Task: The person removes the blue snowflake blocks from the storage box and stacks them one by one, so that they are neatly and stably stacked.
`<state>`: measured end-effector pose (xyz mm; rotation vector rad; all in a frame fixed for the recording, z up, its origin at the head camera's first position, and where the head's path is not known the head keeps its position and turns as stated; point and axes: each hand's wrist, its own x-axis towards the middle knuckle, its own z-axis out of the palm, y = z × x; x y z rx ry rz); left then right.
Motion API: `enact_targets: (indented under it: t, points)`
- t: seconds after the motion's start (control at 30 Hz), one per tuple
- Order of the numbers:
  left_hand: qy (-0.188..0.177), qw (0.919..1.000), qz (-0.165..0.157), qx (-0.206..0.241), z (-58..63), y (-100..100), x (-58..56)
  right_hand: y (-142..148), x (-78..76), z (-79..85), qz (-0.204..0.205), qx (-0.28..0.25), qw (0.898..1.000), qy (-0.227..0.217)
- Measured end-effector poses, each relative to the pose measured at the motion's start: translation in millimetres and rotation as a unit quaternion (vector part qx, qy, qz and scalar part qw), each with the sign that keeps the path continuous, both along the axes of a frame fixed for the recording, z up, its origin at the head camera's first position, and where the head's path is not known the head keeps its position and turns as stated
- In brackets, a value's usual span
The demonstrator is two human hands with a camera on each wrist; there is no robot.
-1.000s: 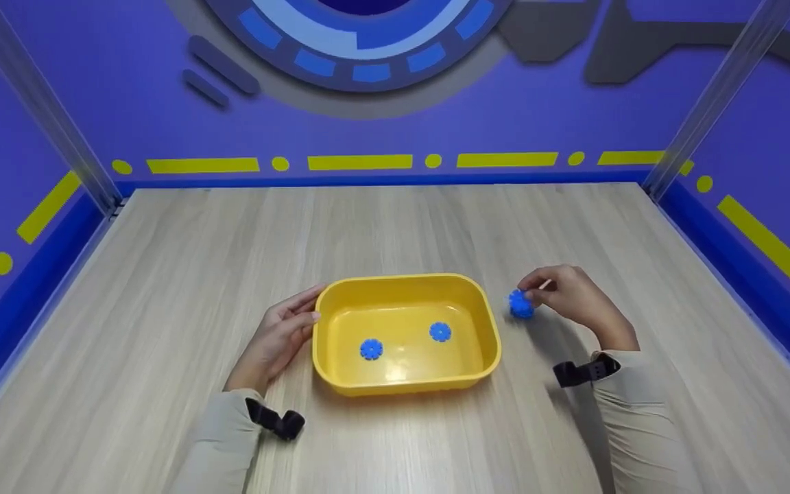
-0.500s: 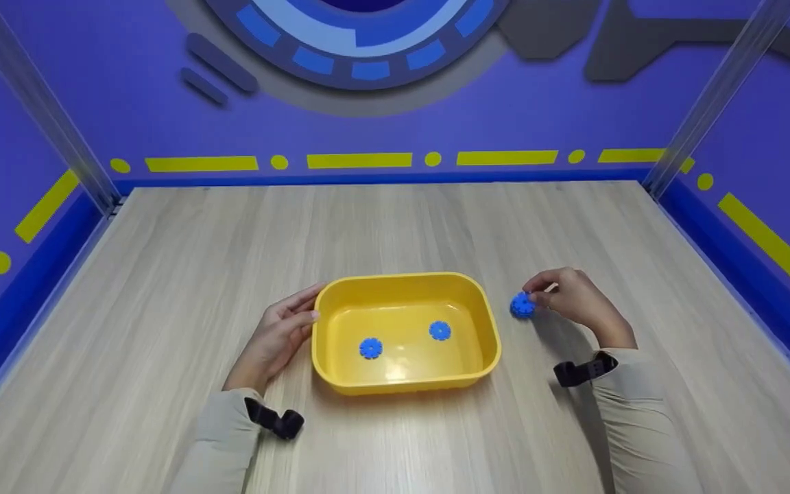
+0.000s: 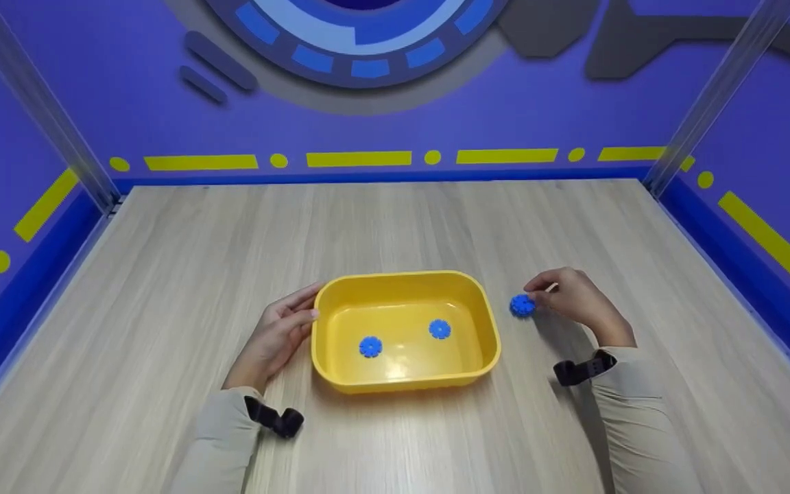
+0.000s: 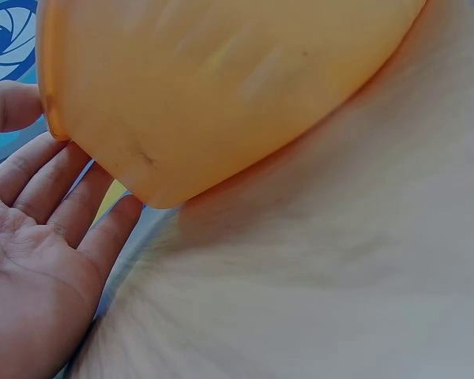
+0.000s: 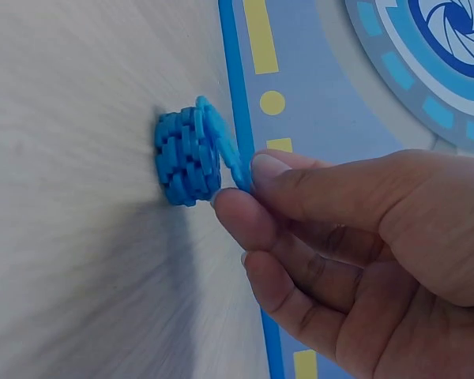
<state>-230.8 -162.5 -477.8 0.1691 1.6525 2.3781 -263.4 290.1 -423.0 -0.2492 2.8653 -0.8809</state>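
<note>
My right hand [image 3: 571, 300] pinches a thin blue snowflake disc [image 5: 223, 144] between thumb and fingertips. That disc is tilted, its far edge against the top of a short stack of blue snowflake discs [image 5: 182, 158] on the table, right of a yellow plastic bin [image 3: 395, 385]. My left hand [image 3: 277, 337] rests against the bin's left end, thumb at the rim and fairly straight fingers along the outside, as the left wrist view shows. Two more blue snowflake discs lie flat and apart on the bin's floor, one left of centre [image 3: 370, 347] and one to the right [image 3: 439, 329].
The wood-grain table [image 3: 230, 233] extends around the bin. Blue-purple panels [image 3: 367, 134] with yellow markings stand at its back and sides. A black wrist strap with a small camera sits on each wrist.
The pinched disc has come down slightly toward the stack over the last second, the right hand shifting a little to the right. My left hand and the bin have stayed put.
</note>
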Motion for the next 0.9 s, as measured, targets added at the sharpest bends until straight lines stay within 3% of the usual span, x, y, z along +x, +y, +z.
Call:
enact_targets:
  t: [0.5, 0.77, 0.9]
  points:
    - [-0.005, 1.0000, 0.001, 0.004, 0.0, 1, 0.1, -1, 1.8, 5.0, -0.001, 0.001, 1.000, -0.003]
    - [-0.005, 1.0000, -0.003, 0.001, -1.7, 1, -0.8, 0, 5.6, 13.6, 0.010, -0.018, 0.998, 0.055]
    - [-0.004, 1.0000, 0.002, 0.002, -0.7, 0, -0.6, -6, 3.4, 19.6, 0.013, -0.020, 0.998, 0.059]
